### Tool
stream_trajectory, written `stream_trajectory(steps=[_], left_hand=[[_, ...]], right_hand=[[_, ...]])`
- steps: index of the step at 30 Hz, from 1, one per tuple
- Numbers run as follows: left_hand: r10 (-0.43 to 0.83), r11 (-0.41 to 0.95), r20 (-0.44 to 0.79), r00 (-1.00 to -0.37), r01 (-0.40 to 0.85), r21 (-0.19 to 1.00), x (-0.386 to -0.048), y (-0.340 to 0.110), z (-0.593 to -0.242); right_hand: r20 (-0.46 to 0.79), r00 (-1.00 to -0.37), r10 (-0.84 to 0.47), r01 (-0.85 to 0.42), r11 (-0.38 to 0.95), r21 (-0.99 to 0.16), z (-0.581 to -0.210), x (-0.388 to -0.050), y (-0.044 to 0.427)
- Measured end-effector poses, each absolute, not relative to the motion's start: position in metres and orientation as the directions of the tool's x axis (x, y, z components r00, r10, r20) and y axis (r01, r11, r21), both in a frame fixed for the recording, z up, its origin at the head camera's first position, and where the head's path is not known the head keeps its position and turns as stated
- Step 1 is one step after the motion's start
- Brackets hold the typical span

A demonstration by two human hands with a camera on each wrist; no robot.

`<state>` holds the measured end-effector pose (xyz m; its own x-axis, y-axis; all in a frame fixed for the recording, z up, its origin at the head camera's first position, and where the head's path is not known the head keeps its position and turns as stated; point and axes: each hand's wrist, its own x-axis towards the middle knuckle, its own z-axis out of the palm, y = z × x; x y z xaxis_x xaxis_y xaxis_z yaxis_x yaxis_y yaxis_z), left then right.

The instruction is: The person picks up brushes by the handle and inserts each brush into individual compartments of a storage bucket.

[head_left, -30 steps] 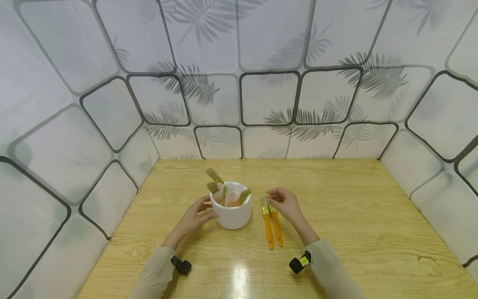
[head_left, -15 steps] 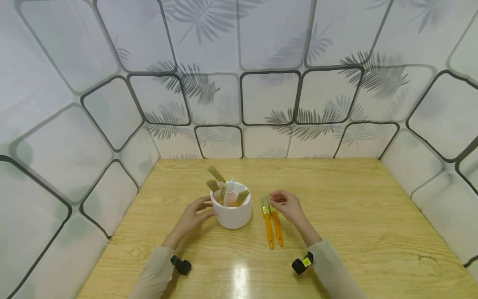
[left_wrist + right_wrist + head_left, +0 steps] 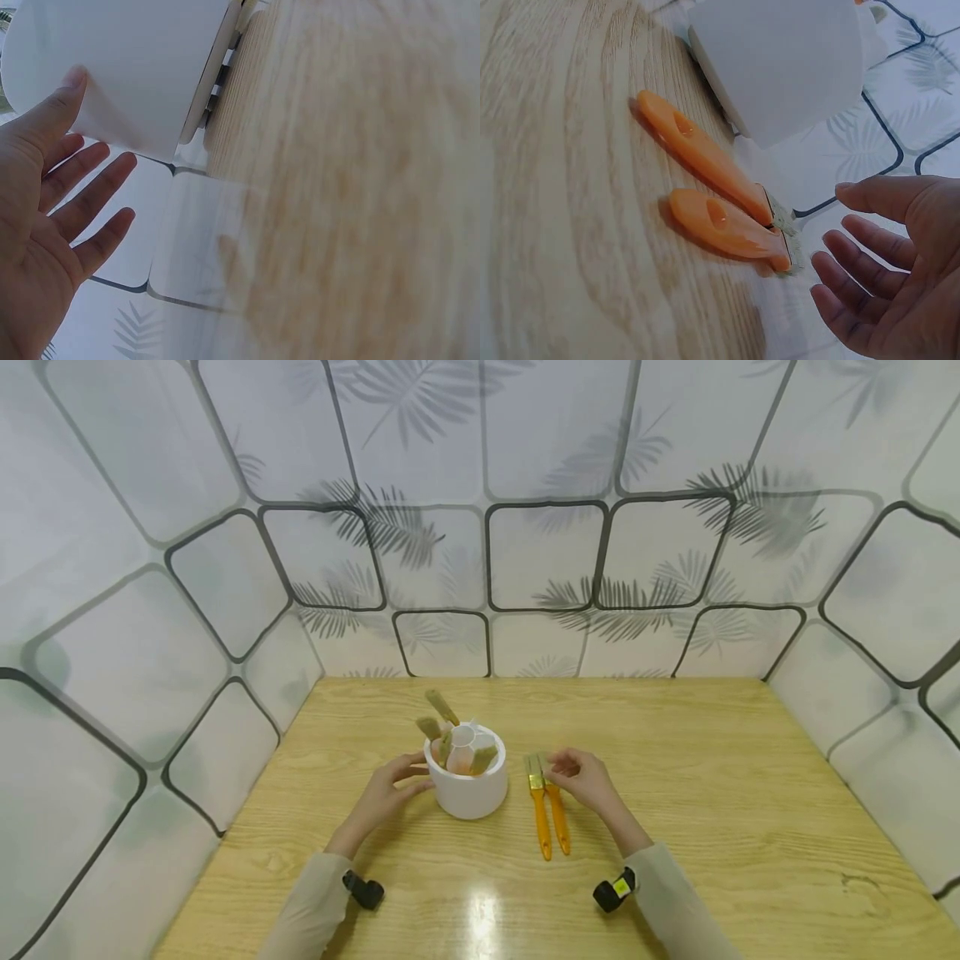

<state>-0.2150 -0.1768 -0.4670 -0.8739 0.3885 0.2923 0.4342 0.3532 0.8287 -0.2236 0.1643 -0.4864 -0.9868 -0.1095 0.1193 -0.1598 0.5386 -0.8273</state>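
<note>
A round white container (image 3: pixel 471 795) with inner dividers stands on the table, and several paintbrushes (image 3: pixel 442 706) lean in it, bristles up. Beside its left wall is my left hand (image 3: pixel 388 792); in the left wrist view the thumb (image 3: pixel 64 97) lies against the white wall and the other fingers are loosely spread. To the container's right, two paintbrushes with orange handles (image 3: pixel 542 822) lie side by side, bristles pointing away. Close to their bristle ends, my right hand (image 3: pixel 588 783) hovers with loosely bent fingers and holds nothing. In the right wrist view a gap separates its fingertips from the bristles.
The wood-grain table (image 3: pixel 712 793) reaches back to a patterned curtain (image 3: pixel 543 556) that also rises on the left and right. A black camera (image 3: pixel 365 891) is strapped to the left wrist, another (image 3: pixel 613 891) to the right.
Inside the container the brushes have turned clockwise seen from above: the back one went right, the front one left. My right hand has drifted slightly right; the left hardly moved.
</note>
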Motion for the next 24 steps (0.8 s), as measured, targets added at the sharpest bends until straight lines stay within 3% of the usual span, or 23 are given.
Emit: stream_trajectory(steps=[11,24], left_hand=[[0.395,0.338,0.308,-0.865,0.449,0.827,-0.2146,-0.1778,-0.4663],[0.411,0.334,0.309,-0.858,0.457,0.824,-0.2149,-0.1789,-0.4664]], right_hand=[[-0.010,-0.993,-0.117,-0.063,0.602,-0.796,-0.4920,-0.2226,0.1700],[-0.015,-0.994,-0.109,-0.059,0.643,-0.763,-0.4917,-0.2179,0.1698]])
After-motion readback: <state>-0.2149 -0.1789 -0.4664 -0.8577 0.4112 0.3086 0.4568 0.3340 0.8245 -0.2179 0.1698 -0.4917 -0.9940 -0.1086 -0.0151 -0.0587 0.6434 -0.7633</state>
